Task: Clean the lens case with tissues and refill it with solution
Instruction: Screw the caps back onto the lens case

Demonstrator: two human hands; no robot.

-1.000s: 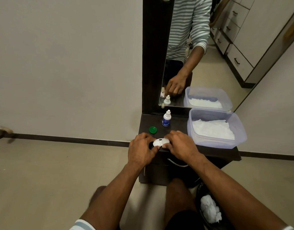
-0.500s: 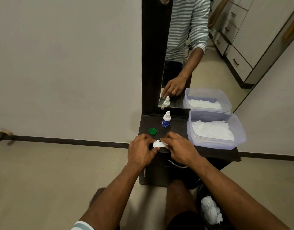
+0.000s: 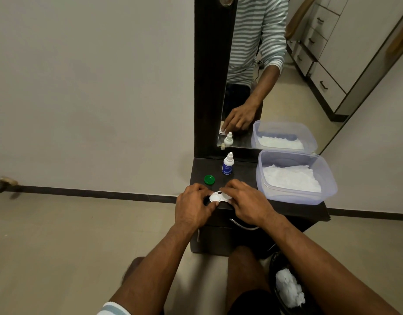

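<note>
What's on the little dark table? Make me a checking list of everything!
Surface: dark table, mirror behind.
Job's things: white lens case at the front edge; green cap off, lying apart; solution bottle upright; tissue tub open.
Clutter: nothing seen.
Hands: left hand and right hand both hold the case.
Cables: nothing seen.
Surroundings: bin with used tissues on the floor.

The lens case (image 3: 219, 197) was white, the loose cap (image 3: 209, 179) green, the solution bottle (image 3: 227, 164) blue-and-white, the dresser top (image 3: 241, 171) dark brown.
</note>
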